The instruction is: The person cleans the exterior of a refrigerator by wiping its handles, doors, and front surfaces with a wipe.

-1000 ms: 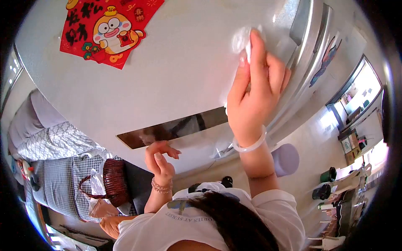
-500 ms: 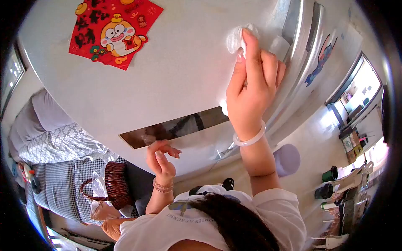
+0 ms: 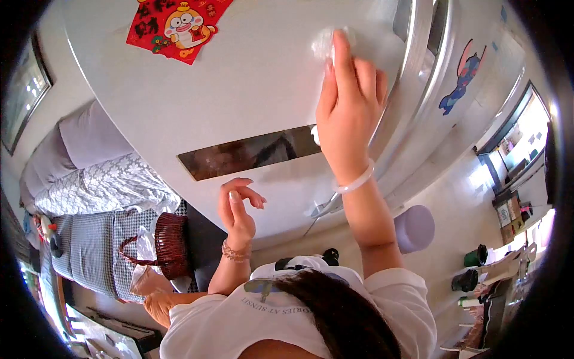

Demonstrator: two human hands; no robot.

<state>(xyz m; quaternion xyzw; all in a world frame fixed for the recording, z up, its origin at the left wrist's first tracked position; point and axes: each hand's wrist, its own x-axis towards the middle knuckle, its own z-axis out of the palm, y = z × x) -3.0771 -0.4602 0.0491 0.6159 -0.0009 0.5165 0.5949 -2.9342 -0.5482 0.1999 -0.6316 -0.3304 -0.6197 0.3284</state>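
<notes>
My right hand, with a pale bangle at the wrist, presses a crumpled white tissue against the pale, glossy door of what looks like a refrigerator. The fingers are closed on the tissue, the index finger stretched along it. Lower down, my left hand hovers near the door's dark display strip. It is empty, its fingers loosely bent and apart. A red paper decoration with a yellow cartoon figure sticks to the upper left of the door. Part of a small white object shows beside my right hand.
A blue cartoon sticker is on the surface beyond the door's edge and handle strip. To the left are a sofa and a dark wicker basket. A lilac round stool or bin stands on the floor at right.
The view has shifted, so the door's decoration sits higher and further right. My right hand has slid the tissue a little over the door. My left hand stays bent and empty.
</notes>
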